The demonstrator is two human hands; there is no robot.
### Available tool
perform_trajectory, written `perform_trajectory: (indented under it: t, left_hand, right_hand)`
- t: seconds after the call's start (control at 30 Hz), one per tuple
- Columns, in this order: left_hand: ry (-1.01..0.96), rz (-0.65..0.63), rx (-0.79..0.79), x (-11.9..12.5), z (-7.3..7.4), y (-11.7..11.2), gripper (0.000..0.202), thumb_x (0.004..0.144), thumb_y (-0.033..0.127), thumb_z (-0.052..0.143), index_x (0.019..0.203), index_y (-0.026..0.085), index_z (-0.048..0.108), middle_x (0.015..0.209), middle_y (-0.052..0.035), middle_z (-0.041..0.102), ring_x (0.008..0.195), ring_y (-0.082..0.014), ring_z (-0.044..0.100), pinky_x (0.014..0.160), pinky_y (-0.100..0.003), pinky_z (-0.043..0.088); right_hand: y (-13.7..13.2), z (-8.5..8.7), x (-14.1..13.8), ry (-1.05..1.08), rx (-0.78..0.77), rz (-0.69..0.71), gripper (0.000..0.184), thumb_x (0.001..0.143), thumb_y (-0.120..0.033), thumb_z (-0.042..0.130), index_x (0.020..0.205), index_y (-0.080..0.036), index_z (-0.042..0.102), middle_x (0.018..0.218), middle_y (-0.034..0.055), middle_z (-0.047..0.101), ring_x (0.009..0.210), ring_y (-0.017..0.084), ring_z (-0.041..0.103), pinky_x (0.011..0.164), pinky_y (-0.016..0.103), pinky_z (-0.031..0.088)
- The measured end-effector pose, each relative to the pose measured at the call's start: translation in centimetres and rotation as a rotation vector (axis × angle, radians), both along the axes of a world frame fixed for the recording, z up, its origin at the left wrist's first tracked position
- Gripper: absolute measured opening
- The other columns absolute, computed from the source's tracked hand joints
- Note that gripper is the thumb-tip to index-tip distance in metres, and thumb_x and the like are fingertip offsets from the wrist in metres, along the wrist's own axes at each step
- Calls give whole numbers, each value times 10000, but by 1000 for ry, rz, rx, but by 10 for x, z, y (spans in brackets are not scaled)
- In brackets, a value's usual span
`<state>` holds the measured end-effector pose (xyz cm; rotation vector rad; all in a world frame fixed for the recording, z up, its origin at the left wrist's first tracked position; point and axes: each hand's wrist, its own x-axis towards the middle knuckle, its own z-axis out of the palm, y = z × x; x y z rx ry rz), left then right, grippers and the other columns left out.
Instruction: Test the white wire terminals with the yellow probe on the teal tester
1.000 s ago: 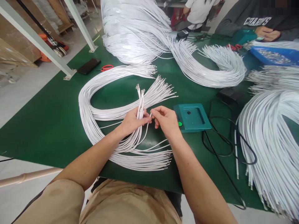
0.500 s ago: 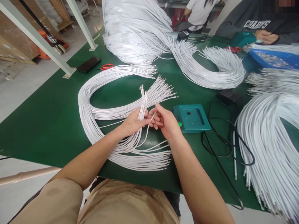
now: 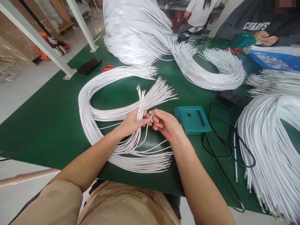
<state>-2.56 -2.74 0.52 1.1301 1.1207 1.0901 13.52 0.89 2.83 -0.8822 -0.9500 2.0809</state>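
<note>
My left hand [image 3: 134,122] is closed around a small bunch of white wires [image 3: 140,104], whose stripped ends point up. Between its thumb and fingers, one single white wire [image 3: 147,131] sticks out toward the right. My right hand [image 3: 165,122] pinches the tip of that wire with thumb and forefinger, its other fingers curled below. Under both hands lies a curved bundle of white wires [image 3: 85,106], fanned out at its ends. Just right of my right hand stands a teal device [image 3: 194,128] with a recessed top.
Red-handled scissors [image 3: 107,68] and a black phone [image 3: 89,65] lie at the back left. Large white wire bundles [image 3: 136,31] fill the back and right [image 3: 264,134]. Black cables [image 3: 219,156] loop beside the device. Across the table, a co-worker's hands [image 3: 266,38] are near a blue tray [image 3: 260,61].
The upright bunch in my left hand has tipped slightly left. My right thumb and forefinger have come together on the single wire's tip.
</note>
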Motion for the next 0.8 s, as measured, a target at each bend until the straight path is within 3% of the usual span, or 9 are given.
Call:
perform_trajectory:
  t: [0.13, 0.3, 0.43, 0.63, 0.7, 0.8]
  left_hand:
    - [-50, 6, 36, 0, 2, 0, 290, 768, 268, 700, 963, 164, 512, 810, -4, 613, 716, -122, 641, 607, -223, 476]
    - [-118, 9, -20, 1, 4, -1, 580, 756, 270, 720, 1279, 206, 478, 833, -2, 611, 699, -117, 637, 589, -214, 483]
    - [-202, -12, -83, 1, 3, -2, 579, 743, 265, 732, 1283, 216, 529, 869, -7, 613, 713, -102, 630, 596, -198, 479]
    - [-322, 10, -260, 1, 10, 0, 508, 683, 206, 767, 1169, 172, 623, 863, -17, 629, 698, -80, 625, 578, -167, 458]
    - [-314, 11, -285, 0, 9, 2, 485, 687, 199, 761, 1150, 161, 624, 851, -17, 628, 694, -78, 631, 565, -157, 448]
    - [-237, 11, -245, -2, 4, 4, 492, 700, 205, 751, 1162, 153, 591, 789, -1, 613, 685, -95, 647, 535, -159, 434]
  right_hand:
    - [-3, 4, -2, -137, 124, -112, 281, 733, -428, 698, 749, -148, 674, 574, -39, 533, 442, 45, 346, 448, 211, 394]
    - [-6, 7, -6, -405, 353, -228, 225, 712, -351, 700, 802, -146, 710, 636, -8, 628, 493, 76, 461, 477, 222, 439]
    - [-6, 2, -6, -567, 496, -229, 188, 782, -347, 620, 760, -170, 680, 643, -6, 637, 514, 104, 499, 512, 246, 444]
    - [-8, -7, -5, -1116, 1275, -181, 261, 927, -230, 412, 779, -176, 620, 825, 63, 624, 705, 148, 542, 647, 266, 370]
    - [-7, -7, -2, -1239, 1434, -106, 277, 944, -214, 378, 820, -173, 622, 848, 75, 622, 724, 160, 541, 655, 277, 351]
    - [-2, -1, 7, -1340, 1527, -38, 190, 926, -226, 443, 922, -171, 625, 905, 91, 649, 840, 211, 556, 755, 316, 356]
